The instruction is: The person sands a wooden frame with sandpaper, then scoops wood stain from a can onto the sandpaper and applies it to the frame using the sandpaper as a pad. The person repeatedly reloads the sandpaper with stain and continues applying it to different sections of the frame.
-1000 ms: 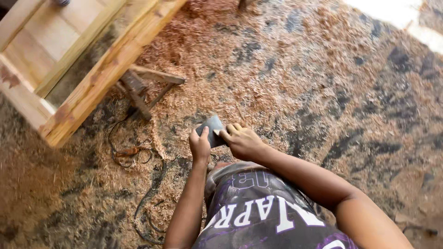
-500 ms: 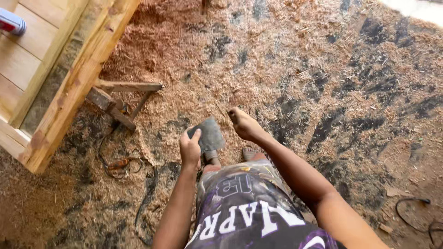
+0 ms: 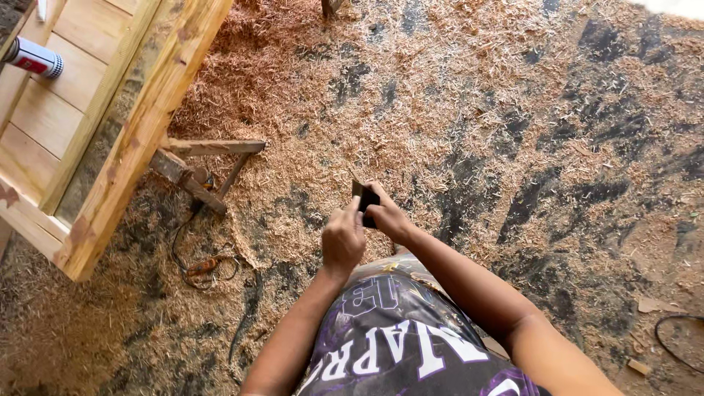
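Floor: wood shavings and sawdust (image 3: 469,110) are covering the ground, with dark bare patches showing through.
Worktop: a pale wooden worktop (image 3: 139,125) is occupying the upper left corner; its thick edge beam is running diagonally.
Can: a white cylinder with a red band (image 3: 33,59) is lying on the planks at the far left.
Offcuts: short wooden pieces (image 3: 198,165) are lying on the floor just beside the worktop's edge.
Cable: a thin cord with an orange part (image 3: 205,264) is lying in the shavings below the offcuts.
Small dark block: a flat dark block (image 3: 364,199) is sitting between both hands, in front of the person's torso, above the floor.
Left hand: the left hand (image 3: 343,238) is gripping the block, fingers curled closed against its near side.
Right hand: the right hand (image 3: 389,218) is gripping the block's other side, fingers closed around it.
Clothing: a purple printed shirt (image 3: 396,345) is filling the lower centre.
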